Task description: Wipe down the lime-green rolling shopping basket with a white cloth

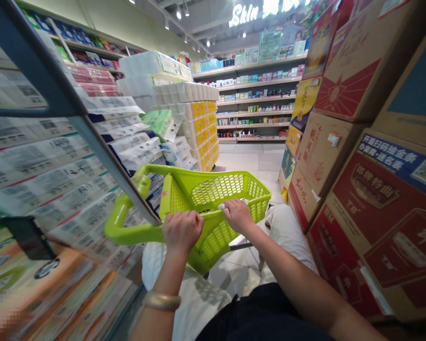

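Note:
A lime-green plastic shopping basket (234, 189) is tilted in front of me, its loop handle (120, 222) sticking out to the left. My left hand (181, 230) is closed over the basket's near rim. My right hand (237, 214) is closed on a small white thing I cannot make out and presses it against the rim a little to the right. A gold bangle (162, 300) circles my left wrist. My knees in light trousers (291, 232) show below the basket.
Shelves of packaged tissue (57, 180) crowd the left side. Stacked cardboard cartons (369, 180) wall off the right. Piles of toilet-roll packs (184, 113) stand ahead on the left. A tiled aisle (255, 163) runs towards far cosmetics shelves (259, 99).

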`<state>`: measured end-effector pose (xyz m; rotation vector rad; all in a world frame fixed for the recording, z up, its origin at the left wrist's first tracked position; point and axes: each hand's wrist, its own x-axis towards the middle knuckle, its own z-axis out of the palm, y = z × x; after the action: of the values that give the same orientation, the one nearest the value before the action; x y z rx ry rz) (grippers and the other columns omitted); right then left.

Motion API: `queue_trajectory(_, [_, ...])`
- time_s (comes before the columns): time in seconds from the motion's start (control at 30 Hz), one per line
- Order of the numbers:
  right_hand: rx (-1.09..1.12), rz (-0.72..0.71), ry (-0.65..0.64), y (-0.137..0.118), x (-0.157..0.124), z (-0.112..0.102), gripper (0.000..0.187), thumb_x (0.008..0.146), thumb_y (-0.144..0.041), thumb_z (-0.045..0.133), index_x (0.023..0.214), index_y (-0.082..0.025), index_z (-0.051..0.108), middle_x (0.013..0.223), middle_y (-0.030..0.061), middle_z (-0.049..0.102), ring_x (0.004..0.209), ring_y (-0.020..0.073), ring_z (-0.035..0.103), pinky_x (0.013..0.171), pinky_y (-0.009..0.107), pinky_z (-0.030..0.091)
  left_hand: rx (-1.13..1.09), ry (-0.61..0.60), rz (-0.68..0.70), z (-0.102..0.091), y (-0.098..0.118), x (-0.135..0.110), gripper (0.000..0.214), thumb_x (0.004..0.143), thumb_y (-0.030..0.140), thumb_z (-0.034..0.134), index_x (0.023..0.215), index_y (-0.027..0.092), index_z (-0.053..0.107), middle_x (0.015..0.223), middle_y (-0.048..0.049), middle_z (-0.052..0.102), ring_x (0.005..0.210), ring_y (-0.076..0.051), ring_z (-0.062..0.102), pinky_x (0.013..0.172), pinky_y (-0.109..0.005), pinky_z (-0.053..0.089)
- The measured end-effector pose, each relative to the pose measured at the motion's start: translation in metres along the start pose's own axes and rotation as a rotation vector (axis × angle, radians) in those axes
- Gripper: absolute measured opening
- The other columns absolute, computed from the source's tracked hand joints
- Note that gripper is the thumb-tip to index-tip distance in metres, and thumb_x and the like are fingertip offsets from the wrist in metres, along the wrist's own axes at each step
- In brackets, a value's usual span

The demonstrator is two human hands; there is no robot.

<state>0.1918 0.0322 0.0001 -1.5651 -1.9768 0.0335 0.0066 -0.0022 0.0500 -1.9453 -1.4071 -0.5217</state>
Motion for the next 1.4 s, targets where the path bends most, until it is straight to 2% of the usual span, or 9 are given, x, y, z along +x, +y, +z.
queue_trajectory(0.23, [0.163,-0.272,-0.012,-0.048,0.000,0.011,0.020,0.090,-0.020,0.048,0.106,-0.022,0.060,0.100,0.0036,0.066,0.096,0.0199,0.053,0.088,0.031,0.034,-0.027,-0.045,0.000,0.000,0.000,0.001,0.036,0.089,0.029,0.041,0.062,0.021,0.063,0.060,-0.0059,0.065,0.065,-0.021,0.056,0.066,-0.037,0.026])
queue_trajectory(0.37, [0.154,-0.239,-0.051,-0.028,0.002,0.007,0.018,0.091,-0.019,0.047,0.101,-0.022,0.062,0.093,0.0030,0.066,0.090,0.0187,0.055,0.083,0.030,0.035,-0.033,-0.058,0.000,-0.003,-0.001,0.000,0.034,0.088,0.028,0.042,0.063,0.021,0.064,0.060,-0.0058,0.066,0.065,-0.021,0.055,0.066,-0.036,0.026])
queue_trajectory(0.47, [0.064,-0.105,-0.030,-0.003,0.001,0.002,0.016,0.090,-0.019,0.047,0.092,-0.020,0.063,0.089,0.0038,0.066,0.087,0.0191,0.055,0.080,0.030,0.034,-0.033,-0.048,-0.007,-0.003,-0.001,0.000,0.033,0.087,0.027,0.043,0.062,0.021,0.063,0.061,-0.0054,0.066,0.064,-0.021,0.055,0.066,-0.036,0.026])
queue_trajectory(0.57, [0.014,0.000,0.007,0.003,-0.001,0.000,0.017,0.090,-0.018,0.046,0.086,-0.020,0.063,0.089,0.0045,0.066,0.087,0.0202,0.055,0.080,0.031,0.033,-0.044,-0.039,-0.015,-0.003,0.000,0.000,0.033,0.087,0.027,0.043,0.061,0.021,0.063,0.060,-0.0053,0.067,0.063,-0.021,0.054,0.065,-0.037,0.025])
queue_trajectory(0.63, [0.044,-0.011,0.018,-0.008,-0.003,0.003,0.016,0.090,-0.018,0.047,0.090,-0.021,0.063,0.092,0.0043,0.067,0.090,0.0206,0.054,0.082,0.032,0.033,-0.037,-0.037,-0.015,-0.003,0.001,0.001,0.033,0.087,0.027,0.043,0.060,0.021,0.063,0.060,-0.0053,0.066,0.063,-0.021,0.054,0.065,-0.036,0.025])
queue_trajectory(0.8, [0.158,-0.210,0.016,-0.040,-0.003,0.011,0.020,0.088,-0.018,0.050,0.103,-0.022,0.062,0.099,0.0034,0.067,0.096,0.0201,0.053,0.087,0.032,0.033,-0.005,-0.035,0.004,-0.003,0.001,0.001,0.034,0.088,0.028,0.042,0.062,0.021,0.064,0.059,-0.0052,0.066,0.064,-0.021,0.055,0.066,-0.036,0.026])
queue_trajectory(1.1, [0.106,-0.117,0.120,0.014,-0.013,0.008,0.021,0.086,-0.014,0.048,0.098,-0.020,0.064,0.096,0.0051,0.066,0.096,0.0212,0.052,0.089,0.034,0.032,-0.023,-0.028,-0.005,-0.003,0.002,-0.002,0.035,0.088,0.027,0.042,0.060,0.021,0.062,0.059,-0.0053,0.065,0.064,-0.021,0.055,0.066,-0.037,0.026])
queue_trajectory(1.23, [0.144,-0.069,0.136,-0.009,-0.014,0.014,0.022,0.086,-0.013,0.048,0.098,-0.021,0.064,0.097,0.0047,0.066,0.099,0.0217,0.050,0.092,0.034,0.031,-0.016,-0.021,-0.003,-0.003,0.003,-0.001,0.035,0.089,0.027,0.041,0.061,0.021,0.062,0.058,-0.0053,0.065,0.064,-0.021,0.055,0.066,-0.037,0.026])
queue_trajectory(1.4, [0.194,-0.233,0.063,-0.034,-0.008,0.015,0.024,0.088,-0.016,0.047,0.105,-0.022,0.062,0.100,0.0039,0.066,0.098,0.0200,0.052,0.090,0.032,0.033,-0.041,-0.044,0.002,-0.004,0.000,-0.001,0.034,0.088,0.027,0.042,0.062,0.021,0.063,0.060,-0.0060,0.066,0.065,-0.021,0.054,0.066,-0.037,0.026])
